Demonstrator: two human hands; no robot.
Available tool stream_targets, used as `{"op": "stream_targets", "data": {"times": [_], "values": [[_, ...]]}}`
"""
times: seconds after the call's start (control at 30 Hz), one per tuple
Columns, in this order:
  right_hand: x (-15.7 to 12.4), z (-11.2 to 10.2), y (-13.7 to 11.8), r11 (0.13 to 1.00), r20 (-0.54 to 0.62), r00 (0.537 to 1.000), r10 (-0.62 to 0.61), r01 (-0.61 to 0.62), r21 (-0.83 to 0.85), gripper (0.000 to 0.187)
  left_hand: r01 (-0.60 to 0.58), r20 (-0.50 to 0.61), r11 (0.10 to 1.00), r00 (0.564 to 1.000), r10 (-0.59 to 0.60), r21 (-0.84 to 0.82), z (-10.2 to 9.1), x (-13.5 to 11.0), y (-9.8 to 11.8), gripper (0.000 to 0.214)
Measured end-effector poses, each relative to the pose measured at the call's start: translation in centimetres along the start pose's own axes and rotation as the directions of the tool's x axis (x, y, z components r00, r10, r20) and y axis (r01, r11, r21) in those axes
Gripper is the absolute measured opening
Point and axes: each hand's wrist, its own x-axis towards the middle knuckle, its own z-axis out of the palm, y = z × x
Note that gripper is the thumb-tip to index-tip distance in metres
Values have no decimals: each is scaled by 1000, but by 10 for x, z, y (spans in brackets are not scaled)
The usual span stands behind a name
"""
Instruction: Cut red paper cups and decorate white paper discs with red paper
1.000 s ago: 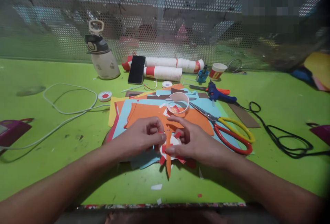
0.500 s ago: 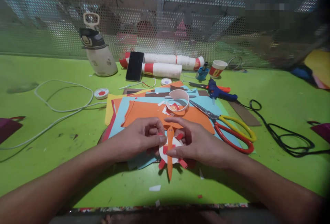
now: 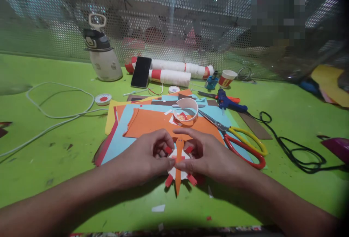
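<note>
Between my hands is a paper turtle: a white round body, red legs, and a long orange strip forming head and tail, with small eyes on the head. My left hand pinches its left side, thumb on the white disc near the orange strip. From the other side, my right hand grips it with the thumb on the strip's middle; its index finger reaches out above the head. Parts of the white body are hidden under my thumbs. Just beyond lies an orange sheet on a stack of coloured paper.
Scissors with red and yellow handles lie right of the paper stack, a blue glue gun behind them. A curled white paper ring rests on the sheets. Farther back are a phone, stacked paper cups and a bottle.
My left thumb has moved inward and down to the middle of the turtle's body, close to my right thumb. Both hands still hold the turtle. The view has shifted slightly.
</note>
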Motion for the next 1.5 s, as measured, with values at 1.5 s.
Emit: {"op": "stream_targets", "data": {"times": [1.5], "values": [[9,-17,8,973,-174,969,-177,199,116,39,-154,93,982,985,144,111,-14,-1,6,62]]}}
